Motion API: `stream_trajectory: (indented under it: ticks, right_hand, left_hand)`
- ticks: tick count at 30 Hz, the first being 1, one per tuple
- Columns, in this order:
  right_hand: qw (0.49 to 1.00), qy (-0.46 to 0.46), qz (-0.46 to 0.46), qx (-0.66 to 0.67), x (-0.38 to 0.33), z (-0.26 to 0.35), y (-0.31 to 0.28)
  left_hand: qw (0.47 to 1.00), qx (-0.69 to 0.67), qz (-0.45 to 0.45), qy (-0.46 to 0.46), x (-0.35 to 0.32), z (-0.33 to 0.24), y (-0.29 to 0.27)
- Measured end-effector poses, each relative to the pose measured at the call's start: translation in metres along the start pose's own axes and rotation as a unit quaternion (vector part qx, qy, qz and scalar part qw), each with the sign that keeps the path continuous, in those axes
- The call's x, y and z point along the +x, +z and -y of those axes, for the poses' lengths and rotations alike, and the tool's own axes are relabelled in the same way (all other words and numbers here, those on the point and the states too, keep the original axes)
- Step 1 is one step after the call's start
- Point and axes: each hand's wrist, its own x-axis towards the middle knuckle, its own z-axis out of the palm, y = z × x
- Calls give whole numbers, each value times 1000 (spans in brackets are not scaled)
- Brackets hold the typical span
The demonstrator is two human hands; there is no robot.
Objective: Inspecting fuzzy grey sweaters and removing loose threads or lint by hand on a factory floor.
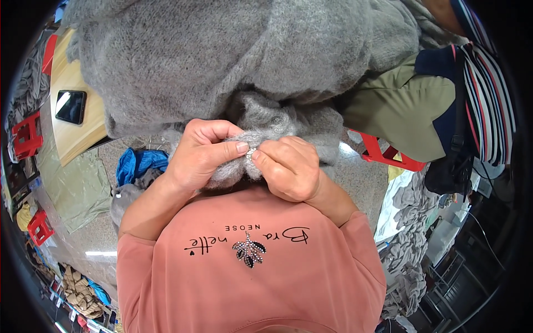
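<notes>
Close in front of my chest, a fuzzy grey knit piece point(261, 114) is pinched between my two hands. My left hand point(202, 152) grips its edge with the thumb on top, pointing right. Facing it, my right hand point(288, 166) is closed, thumb and forefinger pressed together at the same edge. Between the fingertips shows a small pale row or strip point(251, 152), too small to make out. Whether a fine tool is in the right fingers cannot be seen. A large heap of the same grey knit point(222, 50) spreads just beyond my hands.
A dark phone point(70, 107) lies on the wooden tabletop point(83, 136) at left. Red stools point(26, 136) stand on the floor. Blue cloth point(141, 165) lies by my left forearm. At right sits another person in olive trousers point(405, 100); grey knits point(411, 222) are piled behind.
</notes>
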Motion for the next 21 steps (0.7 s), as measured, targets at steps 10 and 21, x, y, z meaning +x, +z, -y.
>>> stream_trajectory:
  ticks: [10,21]
  right_hand:
    - [998,57,34,21,-4,-16,13]
    - [957,224,74,169,1,-16,9]
  left_hand:
    - [959,226,-81,152,3,10,-1]
    - [855,399,-76,321,0,10,-4]
